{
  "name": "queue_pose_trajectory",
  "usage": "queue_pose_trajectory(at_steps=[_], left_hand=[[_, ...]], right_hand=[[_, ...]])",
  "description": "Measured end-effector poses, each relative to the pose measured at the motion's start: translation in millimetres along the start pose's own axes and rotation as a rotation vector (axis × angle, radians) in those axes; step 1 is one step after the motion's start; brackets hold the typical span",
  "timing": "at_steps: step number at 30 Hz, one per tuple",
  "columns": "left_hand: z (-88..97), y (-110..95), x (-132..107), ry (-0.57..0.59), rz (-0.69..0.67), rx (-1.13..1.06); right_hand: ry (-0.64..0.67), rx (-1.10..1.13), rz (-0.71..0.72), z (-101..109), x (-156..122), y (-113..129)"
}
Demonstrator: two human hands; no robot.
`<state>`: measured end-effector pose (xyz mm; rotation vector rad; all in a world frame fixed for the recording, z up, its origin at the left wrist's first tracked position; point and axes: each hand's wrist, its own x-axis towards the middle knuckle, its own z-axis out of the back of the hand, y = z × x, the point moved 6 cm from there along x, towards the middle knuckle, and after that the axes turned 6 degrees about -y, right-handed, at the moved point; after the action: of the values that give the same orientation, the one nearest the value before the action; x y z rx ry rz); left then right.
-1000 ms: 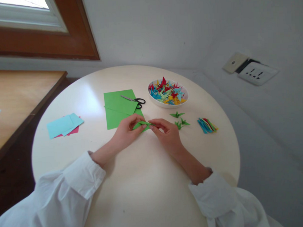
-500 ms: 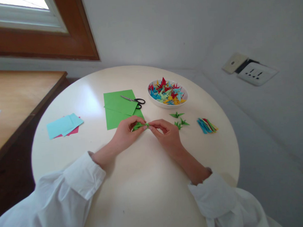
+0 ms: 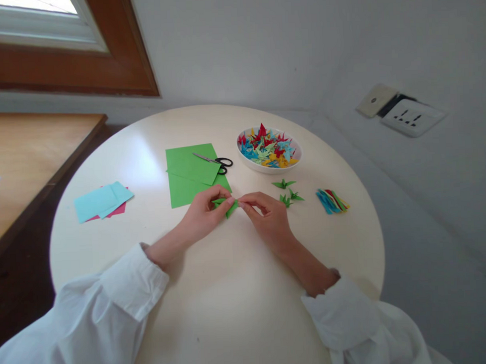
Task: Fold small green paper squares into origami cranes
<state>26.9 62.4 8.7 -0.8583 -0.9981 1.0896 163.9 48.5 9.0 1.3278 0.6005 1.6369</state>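
Between my hands is a small piece of folded green paper (image 3: 228, 208), partly covered by the fingers. My left hand (image 3: 208, 207) is closed on it in a pinch, thumb in front. The fingertips of my right hand (image 3: 267, 215) pinch its right end. To the right of that hand lie several green paper cranes (image 3: 283, 184) on the table. Green paper sheets (image 3: 188, 160) rest beyond my left hand, and scissors (image 3: 211, 160) with black handles lie over their right edge.
A white bowl (image 3: 270, 171) full of colourful paper cranes stands at the back of the round white table (image 3: 227, 310). Light blue paper (image 3: 94, 202) over red sheets lies at left. Coloured paper strips (image 3: 332, 201) sit at right. A wooden surface (image 3: 38, 152) is beyond the table's left edge.
The folded green paper has turned a little in my fingers, and a flap now points down toward me. Both hands stay nearly in place.
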Motion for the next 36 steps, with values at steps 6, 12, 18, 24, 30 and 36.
queue_pose_trajectory(at_steps=[6, 12, 18, 24, 30, 36], left_hand=[[1.6, -0.7, 0.5, -0.011, -0.009, 0.069], [3.7, -2.3, -0.4, -0.028, -0.005, 0.103], [3.6, -0.4, -1.8, -0.047, -0.023, 0.085], [2.9, 0.9, -2.2, -0.042, -0.05, 0.097], [3.3, 0.3, -1.8, -0.049, -0.073, 0.114], [1.7, 2.0, -2.2, -0.041, -0.082, 0.129]], right_hand=[[-0.001, 0.084, -0.089, -1.9, -0.2, -3.9], [-0.01, 0.236, -0.25, -6.7, -1.4, -10.6], [-0.021, 0.246, -0.311, -7.2, -1.4, -12.3], [-0.017, 0.265, -0.323, -7.7, -1.0, -11.6], [-0.012, 0.26, -0.325, -8.0, -1.8, -12.0], [-0.01, 0.267, -0.332, -8.4, -2.8, -13.7]])
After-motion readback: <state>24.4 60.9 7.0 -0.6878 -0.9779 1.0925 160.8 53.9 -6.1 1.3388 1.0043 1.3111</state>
